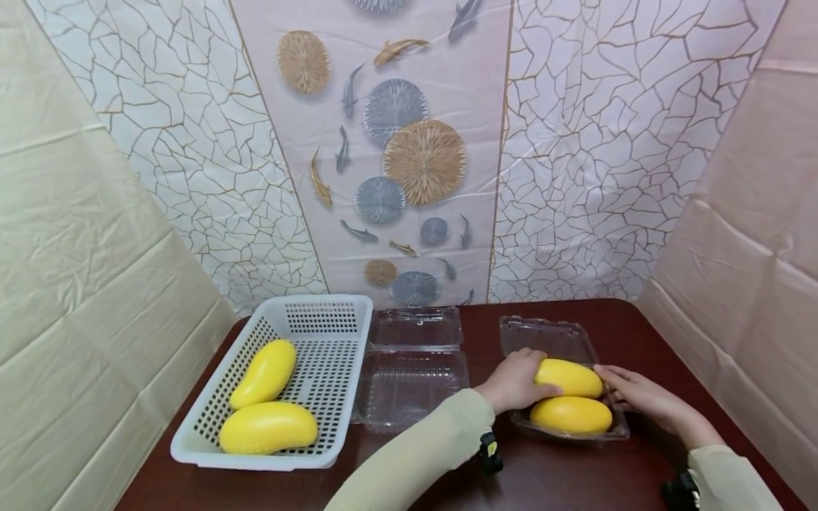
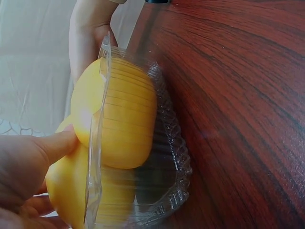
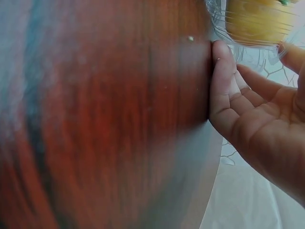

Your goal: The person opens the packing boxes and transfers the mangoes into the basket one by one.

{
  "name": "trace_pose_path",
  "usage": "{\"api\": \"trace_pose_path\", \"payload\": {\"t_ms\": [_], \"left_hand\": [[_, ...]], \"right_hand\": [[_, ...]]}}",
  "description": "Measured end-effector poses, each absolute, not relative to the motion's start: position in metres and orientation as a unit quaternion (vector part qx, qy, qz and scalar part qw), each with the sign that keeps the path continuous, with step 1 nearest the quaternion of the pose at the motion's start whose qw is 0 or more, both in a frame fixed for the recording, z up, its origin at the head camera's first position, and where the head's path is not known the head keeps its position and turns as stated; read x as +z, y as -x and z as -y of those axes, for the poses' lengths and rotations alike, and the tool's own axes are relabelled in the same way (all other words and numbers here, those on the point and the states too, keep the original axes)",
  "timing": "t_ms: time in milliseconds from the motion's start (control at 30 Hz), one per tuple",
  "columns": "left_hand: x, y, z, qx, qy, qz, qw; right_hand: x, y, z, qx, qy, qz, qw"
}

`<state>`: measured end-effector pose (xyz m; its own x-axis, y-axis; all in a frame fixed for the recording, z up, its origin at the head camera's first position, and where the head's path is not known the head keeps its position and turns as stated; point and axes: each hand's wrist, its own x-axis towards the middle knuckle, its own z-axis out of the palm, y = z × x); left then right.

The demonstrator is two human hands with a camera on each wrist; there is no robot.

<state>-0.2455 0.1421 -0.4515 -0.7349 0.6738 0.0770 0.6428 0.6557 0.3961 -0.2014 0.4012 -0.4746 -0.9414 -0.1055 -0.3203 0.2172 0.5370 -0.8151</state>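
Note:
Two yellow mangoes lie side by side in a clear plastic box [image 1: 618,428], its lid [image 1: 543,338] folded open behind. My left hand [image 1: 515,380] grips the left end of the far mango [image 1: 570,377], its thumb between the two fruits. The near mango [image 1: 571,415] rests along the front of the box. In the left wrist view, the nearer mango [image 2: 127,114] shows through the box's ribbed side. At the box's right side, my right hand [image 1: 652,399] holds the edge. In the right wrist view, the right thumb touches the rim, with the fingers [image 3: 223,78] low beside the box.
A white perforated basket [image 1: 348,426] at the left holds two more mangoes [image 1: 267,429]. Between it and my left arm stands another open clear plastic box [image 1: 412,390]. The dark wooden table [image 1: 562,475] meets patterned cloth walls at the back and sides.

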Motion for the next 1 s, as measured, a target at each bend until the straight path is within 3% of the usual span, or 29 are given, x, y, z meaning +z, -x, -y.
{"api": "trace_pose_path", "payload": {"t_ms": [1000], "left_hand": [[-0.432, 0.252, -0.129, 0.299, -0.339, -0.89, 0.059]], "right_hand": [[-0.475, 0.2, -0.404, -0.503, -0.029, -0.847, 0.169]]}}
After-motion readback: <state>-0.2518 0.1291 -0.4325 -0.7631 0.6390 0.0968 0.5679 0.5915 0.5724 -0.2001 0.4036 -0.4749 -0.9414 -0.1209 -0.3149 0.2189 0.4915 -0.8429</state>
